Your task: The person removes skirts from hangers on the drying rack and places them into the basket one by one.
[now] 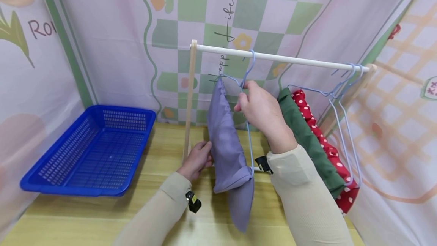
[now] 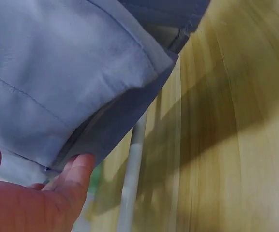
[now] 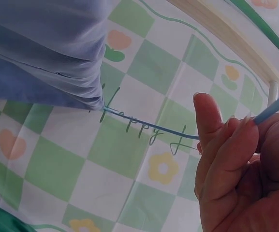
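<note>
A grey-purple garment [image 1: 225, 136] hangs from a thin blue hanger [image 1: 249, 136], whose hook loops over the rack's white top rail [image 1: 283, 58]. My right hand [image 1: 261, 109] pinches the hanger near its neck, just below the hook; the right wrist view shows the blue wire [image 3: 274, 106] at the fingertips. Low on the garment's left side is my left hand [image 1: 198, 160]. In the left wrist view its extended fingers [image 2: 76, 174] touch the stitched lower edge of the cloth [image 2: 71, 63], with the thumb apart from them.
On the right end of the rack hang a green garment [image 1: 304, 139] and a red polka-dot garment [image 1: 349, 196] on blue hangers. A blue plastic basket [image 1: 109, 193] stands left on the wooden table [image 1: 153, 208]. The rack's wooden post [image 1: 191, 101] rises beside my left hand. Patterned curtains surround the table.
</note>
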Available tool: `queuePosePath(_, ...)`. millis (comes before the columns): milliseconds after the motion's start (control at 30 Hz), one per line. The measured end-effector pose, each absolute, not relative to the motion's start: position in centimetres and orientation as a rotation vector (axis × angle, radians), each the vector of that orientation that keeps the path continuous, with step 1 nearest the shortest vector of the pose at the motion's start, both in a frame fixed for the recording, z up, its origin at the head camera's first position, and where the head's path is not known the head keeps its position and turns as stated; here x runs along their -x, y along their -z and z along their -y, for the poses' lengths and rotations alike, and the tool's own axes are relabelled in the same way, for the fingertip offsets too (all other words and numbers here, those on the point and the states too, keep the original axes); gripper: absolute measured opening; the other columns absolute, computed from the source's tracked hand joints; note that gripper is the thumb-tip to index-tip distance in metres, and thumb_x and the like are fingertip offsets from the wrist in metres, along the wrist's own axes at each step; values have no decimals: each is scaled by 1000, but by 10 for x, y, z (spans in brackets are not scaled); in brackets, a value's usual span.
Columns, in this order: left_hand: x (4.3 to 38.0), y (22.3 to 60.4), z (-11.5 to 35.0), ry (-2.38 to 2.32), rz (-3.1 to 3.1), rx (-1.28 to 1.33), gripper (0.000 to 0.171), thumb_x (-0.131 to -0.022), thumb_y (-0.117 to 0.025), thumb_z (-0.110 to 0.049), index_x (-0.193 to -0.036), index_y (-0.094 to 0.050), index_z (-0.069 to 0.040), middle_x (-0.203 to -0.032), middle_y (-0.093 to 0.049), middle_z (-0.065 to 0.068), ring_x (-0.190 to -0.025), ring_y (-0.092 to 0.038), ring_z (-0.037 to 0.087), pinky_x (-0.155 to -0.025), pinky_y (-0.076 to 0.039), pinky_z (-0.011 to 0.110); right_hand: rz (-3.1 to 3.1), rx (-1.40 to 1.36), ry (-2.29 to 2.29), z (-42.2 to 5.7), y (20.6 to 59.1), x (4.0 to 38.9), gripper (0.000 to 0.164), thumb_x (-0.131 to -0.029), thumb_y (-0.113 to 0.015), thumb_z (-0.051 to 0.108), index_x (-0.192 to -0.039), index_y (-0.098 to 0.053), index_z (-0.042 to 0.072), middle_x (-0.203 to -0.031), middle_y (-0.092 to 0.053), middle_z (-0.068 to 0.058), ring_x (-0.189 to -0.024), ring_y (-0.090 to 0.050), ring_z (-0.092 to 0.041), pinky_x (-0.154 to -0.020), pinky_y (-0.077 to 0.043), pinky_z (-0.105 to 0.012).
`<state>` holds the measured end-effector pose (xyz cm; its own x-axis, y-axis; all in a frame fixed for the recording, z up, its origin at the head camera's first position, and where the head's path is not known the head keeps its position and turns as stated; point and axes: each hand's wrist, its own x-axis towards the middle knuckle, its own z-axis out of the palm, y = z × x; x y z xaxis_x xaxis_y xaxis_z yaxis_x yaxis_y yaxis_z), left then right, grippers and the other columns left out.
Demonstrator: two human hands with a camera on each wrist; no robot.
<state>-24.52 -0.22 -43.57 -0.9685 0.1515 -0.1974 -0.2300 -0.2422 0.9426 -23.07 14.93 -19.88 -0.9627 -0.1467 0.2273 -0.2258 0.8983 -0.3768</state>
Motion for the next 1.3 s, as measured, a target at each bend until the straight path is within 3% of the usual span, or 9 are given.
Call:
queuePosePath(200,247,440,-1,-2359,-1601,166,53,-113,-43,-30,-156,-34,-1,-80,-39,-3,-63,-40,8,-55,-40,21,2867,-290,-611,-149,199,231,46,-110,-38,23,-150,-44,2,-97,-80,1,-94,-68,-25,-85,-51,-43)
queuePosePath(467,250,446,-3,-2386,-1491,206,34,-113,-43,-34,-132,-42,-6,-73,-36,-5,-58,-35,7,-54,-40,22,2859,-290,-609,-149,200,230,46,-109,-38,23,-150,-44,2,-97,-80,0,-92,-68,-25,-85,-51,-43)
queuePosePath(567,251,448,-4,-2385,-1441,213,30,-113,-43,-39,-106,-48,-10,-67,-34,-7,-54,-32,7,-53,-36,22,2862,-288,-612,-150,199,230,46,-110,-37,23,-150,-44,2,-97,-80,0,-93,-68,-25,-85,-51,-43)
queuePosePath(667,251,450,-5,-2385,-1389,218,43,-112,-44,-43,-77,-41,-18,-60,-30,-9,-51,-26,6,-52,-30,23,2865,-286,-617,-150,200,230,46,-110,-38,23,-150,-44,2,-97,-80,0,-93,-68,-25,-85,-51,-43)
queuePosePath(733,250,450,-6,-2384,-1372,225,49,-111,-45,-44,-69,-37,-20,-58,-28,-9,-50,-24,6,-51,-28,23,2866,-286,-618,-150,200,230,46,-110,-38,23,-150,-44,2,-97,-80,0,-93,-68,-25,-85,-51,-43)
queuePosePath(1300,251,456,-4,-2488,-1418,278,31,-111,-49,-29,-84,-41,-16,-56,-32,-10,-46,-29,3,-43,-27,18,2847,-278,-599,-151,196,232,49,-104,-41,21,-149,-48,2,-108,-79,-4,-101,-67,-28,-98,-50,-49)
